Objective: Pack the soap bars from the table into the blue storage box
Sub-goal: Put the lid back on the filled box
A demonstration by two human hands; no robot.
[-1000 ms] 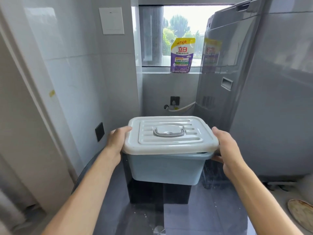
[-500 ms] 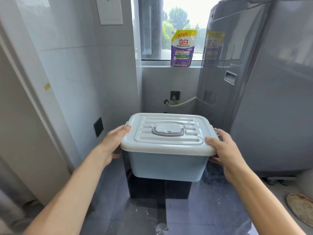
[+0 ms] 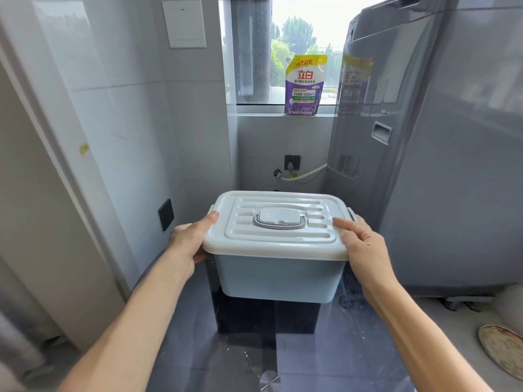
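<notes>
The blue storage box (image 3: 278, 278) stands at the far end of a dark glass table (image 3: 325, 355), closed by its white lid (image 3: 283, 244) with a grey handle folded flat. My left hand (image 3: 189, 241) grips the lid's left edge, thumb on top and fingers under the rim. My right hand (image 3: 365, 250) holds the lid's front right corner, index finger lying along the top and the other fingers curled down at the side. No soap bars are in view; the box's inside is hidden by the lid.
A grey washing machine (image 3: 424, 179) stands close on the right. A tiled wall with a black socket (image 3: 166, 214) is on the left. A purple detergent pouch (image 3: 305, 86) sits on the window sill behind. A round dish (image 3: 502, 352) lies low at the right.
My right hand has slid from the box's right side to the lid's front right corner. The lid, slightly raised on the right before, now sits level on the box.
</notes>
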